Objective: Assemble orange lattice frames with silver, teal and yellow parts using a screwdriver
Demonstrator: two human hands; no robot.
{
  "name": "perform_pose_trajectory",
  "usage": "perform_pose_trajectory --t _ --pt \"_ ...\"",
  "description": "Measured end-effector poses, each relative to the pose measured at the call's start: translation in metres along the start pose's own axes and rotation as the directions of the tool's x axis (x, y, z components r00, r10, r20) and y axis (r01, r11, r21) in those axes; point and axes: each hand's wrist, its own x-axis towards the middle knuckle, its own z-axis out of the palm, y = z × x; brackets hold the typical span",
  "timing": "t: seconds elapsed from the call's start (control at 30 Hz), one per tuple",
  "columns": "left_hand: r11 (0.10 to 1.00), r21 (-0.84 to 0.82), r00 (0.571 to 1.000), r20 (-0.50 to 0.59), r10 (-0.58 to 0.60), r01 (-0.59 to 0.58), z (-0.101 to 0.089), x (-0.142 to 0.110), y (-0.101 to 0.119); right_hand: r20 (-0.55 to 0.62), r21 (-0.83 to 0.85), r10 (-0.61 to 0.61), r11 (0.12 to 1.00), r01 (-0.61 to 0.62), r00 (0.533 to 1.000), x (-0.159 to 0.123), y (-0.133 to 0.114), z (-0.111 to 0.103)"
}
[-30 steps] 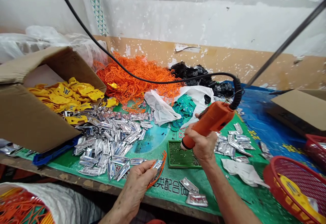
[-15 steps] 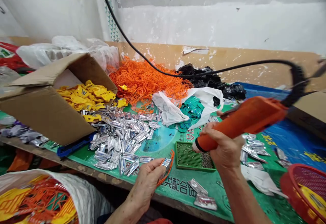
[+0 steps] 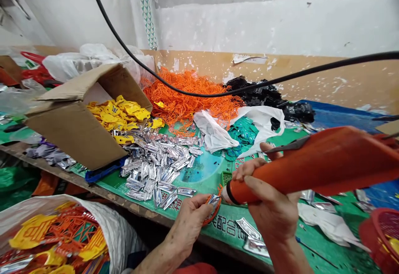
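My right hand is wrapped around an orange electric screwdriver with a black cable running up and left. The tool's tip points left at a small part in my left hand. My left hand pinches an orange plastic piece with a silver foil packet at the table's front edge. A green screw tray lies just behind the tool's tip, mostly hidden by my right hand. A pile of silver foil packets lies to the left on the green mat.
A tipped cardboard box holds yellow plastic parts. Behind lie an orange plastic heap, black parts and white bags with teal packets. A red basket sits at the right. A sack of scraps stands below left.
The screwdriver has swung closer to the camera and its tip has come down to the piece in my left hand. The view has shifted right and nearer, so the tray is mostly covered.
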Motion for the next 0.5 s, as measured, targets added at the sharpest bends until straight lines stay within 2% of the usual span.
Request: perform_pose_trajectory --t 0.2,0.5 --pt "1.0 -0.014 1.0 0.009 -0.007 0.007 0.0015 0.0006 0.0003 0.007 -0.049 0.04 0.998 -0.04 0.999 -0.0021 0.0046 -0.0017" --pt "1.0 0.002 1.0 0.02 0.005 -0.005 0.0014 0.0002 0.0006 0.042 -0.093 0.033 0.995 -0.029 0.999 -0.0046 0.0077 -0.0053"
